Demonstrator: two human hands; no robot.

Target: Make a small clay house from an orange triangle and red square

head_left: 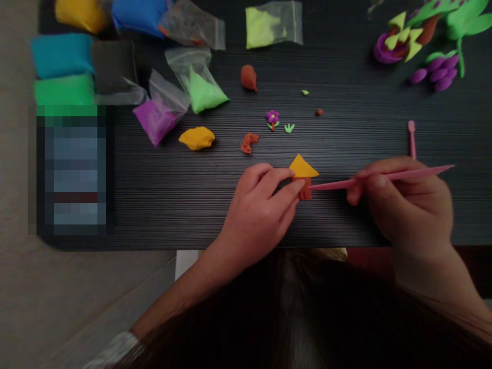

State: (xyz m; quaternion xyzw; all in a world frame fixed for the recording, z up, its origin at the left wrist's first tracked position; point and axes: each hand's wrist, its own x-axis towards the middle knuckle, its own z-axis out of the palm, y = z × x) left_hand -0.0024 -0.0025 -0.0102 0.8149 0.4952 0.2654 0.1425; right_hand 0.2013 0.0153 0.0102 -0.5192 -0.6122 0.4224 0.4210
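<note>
Brown block (306, 192) lies under left fingers (289, 191), slightly spread. Right fingers (380, 187) clamp pink tool (334, 185). Forearms (200, 280) angle inward.

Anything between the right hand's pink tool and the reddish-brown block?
Nothing visible: the pink tool in the right hand has its tip at the reddish-brown block's right edge; contact unclear. The left hand covers part of the block's left side.

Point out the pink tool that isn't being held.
The blunt pink tool on the table beyond the right hand; the pointed pink tool is in that hand.
</note>
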